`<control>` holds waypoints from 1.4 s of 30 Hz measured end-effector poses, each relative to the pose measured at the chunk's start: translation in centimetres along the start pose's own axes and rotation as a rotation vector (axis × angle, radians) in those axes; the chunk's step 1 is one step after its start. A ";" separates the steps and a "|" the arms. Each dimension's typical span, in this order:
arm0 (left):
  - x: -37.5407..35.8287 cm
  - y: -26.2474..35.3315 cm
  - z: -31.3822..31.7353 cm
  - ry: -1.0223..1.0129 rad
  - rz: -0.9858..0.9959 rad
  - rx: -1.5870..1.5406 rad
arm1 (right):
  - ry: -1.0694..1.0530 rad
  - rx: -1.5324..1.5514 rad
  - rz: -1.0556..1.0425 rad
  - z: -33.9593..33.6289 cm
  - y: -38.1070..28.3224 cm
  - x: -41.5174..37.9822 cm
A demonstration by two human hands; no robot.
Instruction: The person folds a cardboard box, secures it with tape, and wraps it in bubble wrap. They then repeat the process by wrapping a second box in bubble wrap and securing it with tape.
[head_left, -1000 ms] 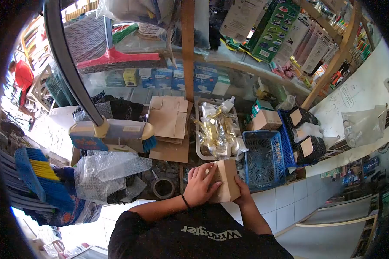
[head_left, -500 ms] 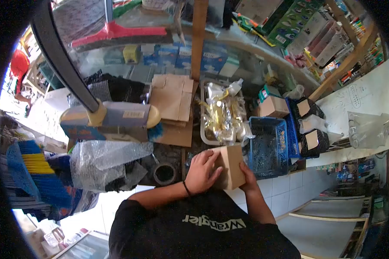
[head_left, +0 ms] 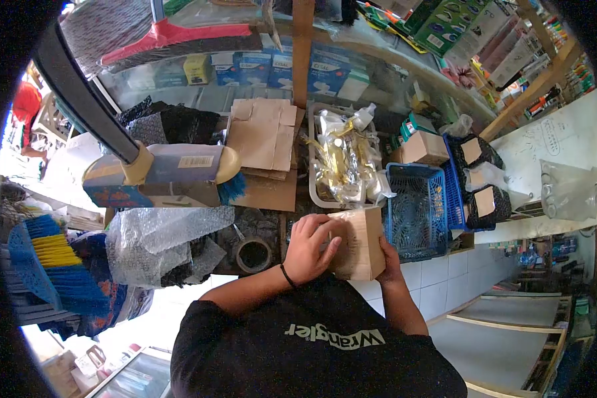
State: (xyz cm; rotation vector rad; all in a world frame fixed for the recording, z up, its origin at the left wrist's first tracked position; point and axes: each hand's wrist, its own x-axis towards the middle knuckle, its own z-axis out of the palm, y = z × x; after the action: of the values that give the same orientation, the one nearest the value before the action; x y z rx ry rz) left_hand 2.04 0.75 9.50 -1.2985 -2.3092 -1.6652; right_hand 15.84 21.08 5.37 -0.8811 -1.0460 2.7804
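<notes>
My left hand (head_left: 312, 247) presses the cardboard box (head_left: 359, 249)'s left side, right hand (head_left: 389, 259) grasps its right. Box between them, long axis running away from my chest, far end toward the white tray (head_left: 314, 180). Blue basket (head_left: 414, 253) just beyond right hand.

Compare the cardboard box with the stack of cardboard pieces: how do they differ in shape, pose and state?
The cardboard box is folded into a solid, boxy form, while the stack of cardboard pieces is flat, in several layers.
The box is held between the left hand and right hand; the stack lies with neither hand on it.
The box is one item; the stack is several.
Both are plain brown.
</notes>
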 end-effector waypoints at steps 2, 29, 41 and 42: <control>0.4 0.2 0.0 -0.004 -0.001 0.017 | 0.002 -0.025 -0.008 0.2 -0.2 -0.1; 0.3 -0.2 0.8 -0.112 0.013 -0.027 | 0.030 0.095 -0.084 -1.5 1.6 -0.1; -0.5 -0.5 0.8 -0.169 0.115 0.011 | -0.019 0.112 -0.067 -0.9 1.2 -0.1; -0.1 -0.1 0.6 -0.128 0.107 0.024 | -0.008 0.098 -0.075 -1.2 1.4 -0.1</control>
State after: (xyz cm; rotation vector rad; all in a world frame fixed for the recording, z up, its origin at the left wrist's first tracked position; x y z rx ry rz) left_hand 2.27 1.11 9.11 -1.5369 -2.2722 -1.5617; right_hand 16.72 20.68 3.83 -0.8026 -0.9149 2.7488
